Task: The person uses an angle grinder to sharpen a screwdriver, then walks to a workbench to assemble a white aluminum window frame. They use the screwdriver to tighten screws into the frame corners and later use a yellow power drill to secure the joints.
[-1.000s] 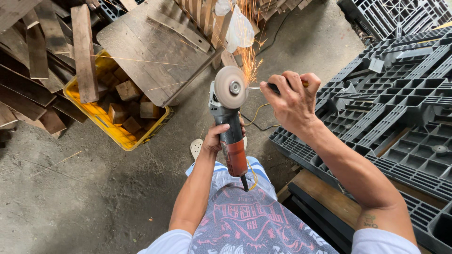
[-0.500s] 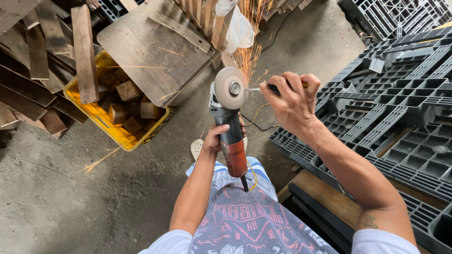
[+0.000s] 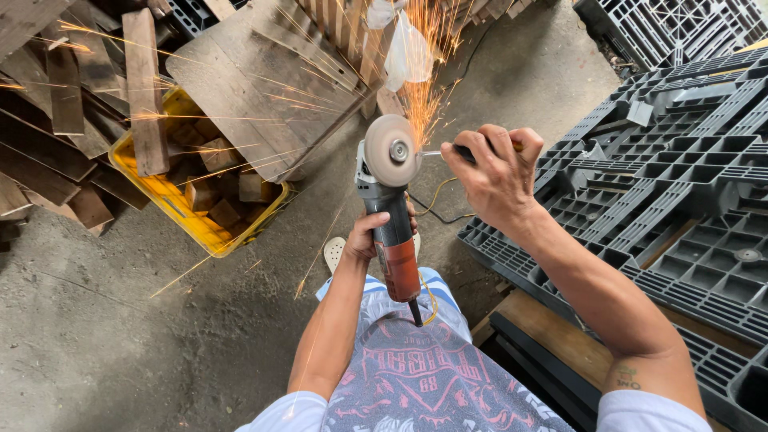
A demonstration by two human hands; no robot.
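While sparks [image 3: 420,88] fly, the left hand [image 3: 370,236] clamps the red-bodied angle grinder [image 3: 390,212]. The right hand [image 3: 492,172] pinches a thin metal rod [image 3: 436,152] against the disc; grinding looks midway.

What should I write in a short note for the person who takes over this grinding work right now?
Left hand: closed on the grinder body, disc up and spinning.
Right hand: closed on a thin metal piece, its tip pressed to the disc edge.
Sparks fly up and to the left, over the wood boards and the yellow crate of wood blocks.
Black plastic pallets lie on the right; the grinder cord runs over the concrete floor.
Done: grinding is under way.
Left: cannot tell how much; the tip is hidden by glare.
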